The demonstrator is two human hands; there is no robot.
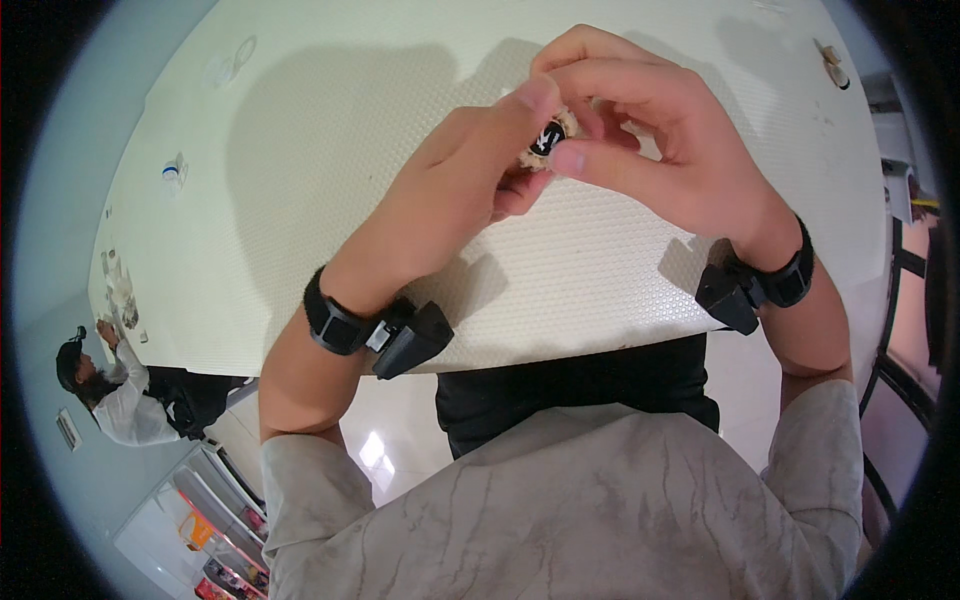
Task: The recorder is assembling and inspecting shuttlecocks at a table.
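Both hands meet over the far middle of the table, around a small round piece with a black face, a white mark and a ruffled beige rim (549, 138). My left hand (450, 175) grips its left side, thumb on top and fingers curled beneath. My right hand (670, 135) pinches it from the right, with the thumb tip on the edge of the black face and the other fingers bent behind it. The fingers cover much of the rim and the underside. What the beige material is, I cannot make out.
The textured white table (590, 290) spreads under my hands. A small blue-and-white item (171, 170) and a clear ring-shaped thing (244, 50) lie to the left. Small brown pieces (833, 65) sit at the far right. Another person (125, 390) works at the table's left end.
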